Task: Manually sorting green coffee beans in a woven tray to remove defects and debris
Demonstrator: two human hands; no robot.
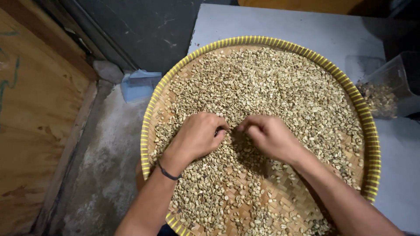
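The left hand [199, 135] lies palm down on the spread of pale green beans [271, 87], its fingers curled inward so the tips press into the layer. A dark band [167, 173] circles its wrist. The right hand [269, 136] sits just beside it, knuckles up, fingers bent and drawn together toward the left hand's fingertips, apparently pinching among the beans; whether either hand has a bean between its fingers cannot be told, since the tips are tucked under. The two hands nearly meet at the middle of the tray, a posture that suits picking through small pieces one at a time.

The beans cover most of a round woven tray [369, 131] with a yellow rim, thinner toward the near edge where the bamboo weave shows through. A shallow spread like this lets each bean be seen. The tray rests on a grey counter [284, 24], overhanging its left side. At the right, near the tray's rim, a clear plastic tub [387, 89] leans tilted with a small heap of darker bits inside. A pale blue scoop [139, 84] lies on the concrete floor [105, 175] beside a wooden panel [39, 113].
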